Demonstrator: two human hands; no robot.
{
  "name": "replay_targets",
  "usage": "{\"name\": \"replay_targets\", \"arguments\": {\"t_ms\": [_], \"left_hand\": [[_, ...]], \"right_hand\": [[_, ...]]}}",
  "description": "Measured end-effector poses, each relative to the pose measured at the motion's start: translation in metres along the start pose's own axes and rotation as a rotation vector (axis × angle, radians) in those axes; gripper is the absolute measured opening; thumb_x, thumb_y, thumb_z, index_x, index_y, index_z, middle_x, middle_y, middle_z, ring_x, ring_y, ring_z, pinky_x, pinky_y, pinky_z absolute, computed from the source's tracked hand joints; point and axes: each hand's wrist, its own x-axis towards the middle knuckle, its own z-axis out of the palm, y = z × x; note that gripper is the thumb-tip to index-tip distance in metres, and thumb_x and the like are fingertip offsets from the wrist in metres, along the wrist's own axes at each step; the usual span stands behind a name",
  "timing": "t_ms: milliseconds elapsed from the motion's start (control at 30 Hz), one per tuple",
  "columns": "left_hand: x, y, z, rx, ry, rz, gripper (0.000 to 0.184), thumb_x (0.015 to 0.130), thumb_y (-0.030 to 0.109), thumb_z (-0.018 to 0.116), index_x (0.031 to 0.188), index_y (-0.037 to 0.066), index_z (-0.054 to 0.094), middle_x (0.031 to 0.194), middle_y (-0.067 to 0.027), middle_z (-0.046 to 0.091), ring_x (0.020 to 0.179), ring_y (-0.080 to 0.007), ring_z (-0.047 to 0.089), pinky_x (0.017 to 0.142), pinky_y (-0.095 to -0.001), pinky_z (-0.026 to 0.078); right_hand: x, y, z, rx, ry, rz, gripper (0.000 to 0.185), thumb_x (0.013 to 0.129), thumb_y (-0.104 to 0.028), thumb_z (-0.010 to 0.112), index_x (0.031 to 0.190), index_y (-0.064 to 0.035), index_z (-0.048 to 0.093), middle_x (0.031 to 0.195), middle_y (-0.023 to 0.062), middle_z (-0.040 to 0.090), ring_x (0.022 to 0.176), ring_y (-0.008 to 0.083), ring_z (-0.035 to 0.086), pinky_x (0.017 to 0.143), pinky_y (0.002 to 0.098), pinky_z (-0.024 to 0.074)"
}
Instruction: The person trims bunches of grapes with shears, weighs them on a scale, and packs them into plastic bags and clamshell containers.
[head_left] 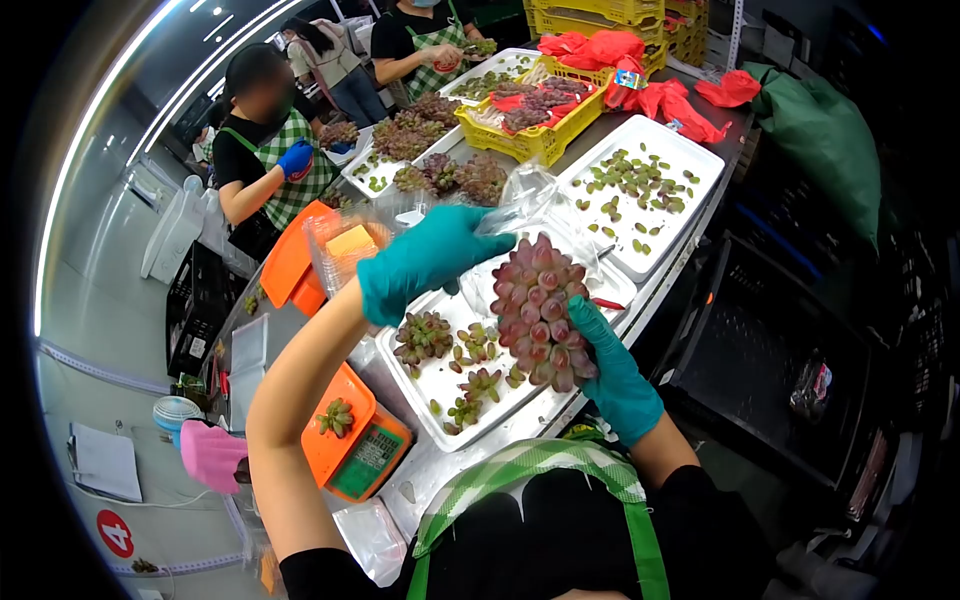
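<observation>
A large cluster of reddish-purple succulent rosettes (540,315) is held upright by my right hand (615,375), gloved in teal, with its fingers along the cluster's right side. My left hand (430,258), also in a teal glove, reaches across above the white tray (450,432) and pinches a clear plastic bag (525,200) near the cluster's top. Smaller green and reddish rosettes (423,338) and loose leaves lie in the tray below. A red-handled tool (607,304) shows just right of the cluster.
An orange scale (370,440) carries a small rosette. White trays of leaves (640,265), a yellow crate (545,146) and red bags (600,48) stand farther back. Black crates (770,360) are at the right. Two co-workers (265,150) in checked aprons stand across the table.
</observation>
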Motion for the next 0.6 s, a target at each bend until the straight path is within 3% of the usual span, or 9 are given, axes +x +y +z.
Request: {"name": "replay_targets", "arguments": {"t_ms": [100,133,167,233,333,367,500,567,600], "left_hand": [[-0.008,-0.01,0.015,-0.015,0.024,0.095,0.048,0.08,0.013,0.054,0.125,0.022,0.041,0.064,-0.0021,0.053,0.041,-0.0044,0.04,0.037,-0.0242,0.039],[-0.005,-0.018,0.022,0.024,0.037,0.163,0.043,0.086,0.02,0.048,0.127,0.024,0.036,0.058,-0.0079,0.049,0.038,-0.0093,0.043,0.041,-0.0275,0.043],[0.0,-0.032,0.031,0.161,0.135,0.366,0.044,0.084,0.019,0.049,0.126,0.022,0.037,0.06,-0.0126,0.052,0.043,-0.017,0.05,0.047,-0.031,0.045],[-0.006,-0.026,0.038,0.317,0.221,0.394,0.063,0.07,0.002,0.053,0.127,0.022,0.036,0.083,-0.0134,0.06,0.065,-0.025,0.056,0.063,-0.0344,0.046],[-0.018,-0.014,0.053,0.42,0.406,0.417,0.065,0.069,0.004,0.054,0.128,0.023,0.035,0.098,-0.0124,0.058,0.072,-0.0306,0.057,0.065,-0.0352,0.045],[-0.018,-0.014,0.057,0.596,0.403,0.436,0.063,0.071,0.013,0.057,0.129,0.014,0.031,0.12,-0.0142,0.045,0.074,-0.0303,0.057,0.061,-0.0363,0.046],[-0.026,-0.001,0.093,0.859,0.529,0.535,0.065,0.069,0.013,0.057,0.129,0.011,0.032,0.127,-0.0101,0.04,0.068,-0.0262,0.052,0.058,-0.0331,0.043],[-0.027,0.005,0.105,0.959,0.604,0.602,0.065,0.069,0.012,0.057,0.129,0.011,0.033,0.13,-0.0084,0.037,0.066,-0.0237,0.048,0.058,-0.0315,0.042],[-0.027,0.008,0.111,0.977,0.641,0.666,0.064,0.069,0.012,0.056,0.129,0.011,0.034,0.131,-0.0077,0.036,0.066,-0.0226,0.046,0.059,-0.0308,0.041]], "right_hand": [[0.004,-0.003,-0.014,0.026,0.079,0.002,0.054,0.08,-0.025,0.059,0.123,-0.006,0.032,0.106,0.0062,0.05,0.089,0.0138,0.054,0.076,0.0254,0.0487],[0.008,-0.001,-0.018,0.016,0.122,-0.022,0.053,0.077,-0.018,0.061,0.121,-0.0052,0.035,0.104,0.0055,0.051,0.088,0.0135,0.055,0.075,0.0249,0.0483],[0.011,0.002,-0.024,-0.069,0.131,-0.053,0.052,0.076,-0.016,0.062,0.12,-0.0048,0.036,0.104,0.0059,0.051,0.088,0.0136,0.055,0.075,0.0252,0.0483],[0.013,0.001,-0.024,-0.237,0.163,-0.12,0.052,0.074,-0.012,0.064,0.119,-0.004,0.039,0.105,0.0068,0.052,0.088,0.014,0.055,0.074,0.0257,0.0483],[0.015,0.008,-0.027,-0.225,0.145,-0.084,0.044,0.073,-0.01,0.064,0.112,-0.0011,0.047,0.103,0.0096,0.055,0.087,0.0143,0.056,0.073,0.025,0.0468],[0.017,0.011,-0.031,-0.166,0.135,-0.078,0.044,0.072,-0.011,0.065,0.112,-0.0009,0.047,0.103,0.0096,0.055,0.085,0.0139,0.056,0.072,0.0243,0.0469],[0.039,0.027,-0.049,-0.171,0.264,-0.269,0.071,0.07,-0.02,0.068,0.127,-0.0055,0.028,0.1,0.0079,0.054,0.079,0.0118,0.055,0.062,0.0225,0.0474],[0.048,0.025,-0.051,-0.162,0.245,-0.393,0.063,0.08,-0.02,0.057,0.132,-0.0142,0.023,0.11,0.0065,0.051,0.088,0.0127,0.054,0.069,0.0295,0.0501],[0.025,0.002,-0.026,-0.246,0.32,-0.387,0.058,0.082,-0.023,0.054,0.131,-0.015,0.024,0.111,0.0064,0.05,0.093,0.0108,0.052,0.073,0.0267,0.0483]]}}
